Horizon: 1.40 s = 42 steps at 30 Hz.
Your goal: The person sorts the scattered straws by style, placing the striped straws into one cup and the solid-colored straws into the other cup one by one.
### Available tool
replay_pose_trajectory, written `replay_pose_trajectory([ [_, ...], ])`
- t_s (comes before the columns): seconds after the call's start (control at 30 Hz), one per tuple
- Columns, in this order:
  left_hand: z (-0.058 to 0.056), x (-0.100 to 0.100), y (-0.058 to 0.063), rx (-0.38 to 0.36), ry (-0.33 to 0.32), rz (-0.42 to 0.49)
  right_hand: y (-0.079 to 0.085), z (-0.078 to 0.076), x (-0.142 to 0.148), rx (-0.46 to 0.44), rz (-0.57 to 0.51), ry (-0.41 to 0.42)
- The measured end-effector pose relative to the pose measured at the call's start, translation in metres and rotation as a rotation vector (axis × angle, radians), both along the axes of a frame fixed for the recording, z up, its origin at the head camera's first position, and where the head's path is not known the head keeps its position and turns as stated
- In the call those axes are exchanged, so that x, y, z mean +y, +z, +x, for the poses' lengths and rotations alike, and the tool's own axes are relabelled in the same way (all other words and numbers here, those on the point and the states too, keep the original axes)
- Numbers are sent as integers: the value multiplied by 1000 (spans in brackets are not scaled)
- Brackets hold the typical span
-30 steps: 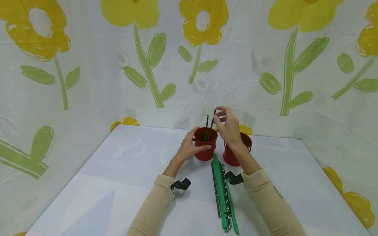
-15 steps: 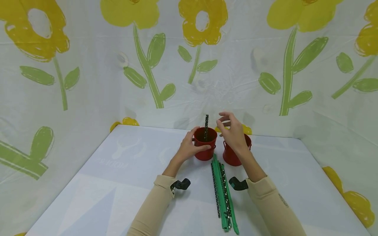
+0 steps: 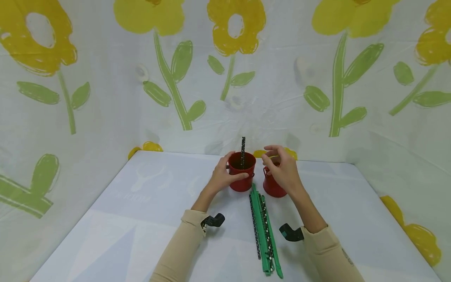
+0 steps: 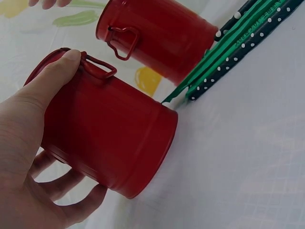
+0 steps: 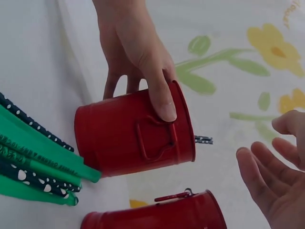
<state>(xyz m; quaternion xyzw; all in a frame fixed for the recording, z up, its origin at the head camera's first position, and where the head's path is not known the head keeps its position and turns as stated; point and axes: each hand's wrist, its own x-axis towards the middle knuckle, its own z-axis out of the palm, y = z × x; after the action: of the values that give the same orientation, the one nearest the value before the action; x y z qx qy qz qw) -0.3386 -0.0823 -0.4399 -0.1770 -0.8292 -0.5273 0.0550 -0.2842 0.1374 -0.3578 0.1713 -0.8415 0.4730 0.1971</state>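
My left hand [image 3: 220, 177] grips the left red bucket [image 3: 241, 183] from its side, thumb along the near wall by the rim. In the left wrist view this thumb [image 4: 57, 74] lies beside a wire handle. Black straws [image 3: 243, 145] with white dots stand upright close together in that bucket, and their ends show past its rim in the right wrist view. My right hand [image 3: 286, 172] hovers over the second red bucket [image 3: 274, 189]. Its fingers [image 5: 267, 169] are loosely bent, apart from the thumb, and hold nothing. The inside of the second bucket is hidden.
In front of the buckets lies a bundle of green strips [image 3: 260, 231] with print on them and dotted black straws [image 3: 266, 231]. The white table [image 3: 141, 219] meets a flower-patterned sheet [image 3: 275, 78] behind and at both sides.
My right hand has let go of a dotted straw in the left bucket, then moved right and down over the second bucket. My left hand keeps its grip.
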Motion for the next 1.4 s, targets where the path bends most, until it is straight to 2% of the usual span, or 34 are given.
replay_pose_trajectory([
  [0.27, 0, 1, -2, 2, 8, 4, -10, 5, 8, -54, 30, -7],
  [0.5, 0, 3, -1, -4, 2, 3, -14, 10, 18, -111, 45, 24],
  [0.8, 1, 1, 2, 2, 13, 0, -9, 15, 19, -354, 258, 58],
  [0.97, 3, 0, 2, -7, 17, -7, -11, 19, 19, -456, 329, 68],
  [1.4, 1, 2, -1, -11, 17, -5, -10, 23, 17, -572, 402, 73],
])
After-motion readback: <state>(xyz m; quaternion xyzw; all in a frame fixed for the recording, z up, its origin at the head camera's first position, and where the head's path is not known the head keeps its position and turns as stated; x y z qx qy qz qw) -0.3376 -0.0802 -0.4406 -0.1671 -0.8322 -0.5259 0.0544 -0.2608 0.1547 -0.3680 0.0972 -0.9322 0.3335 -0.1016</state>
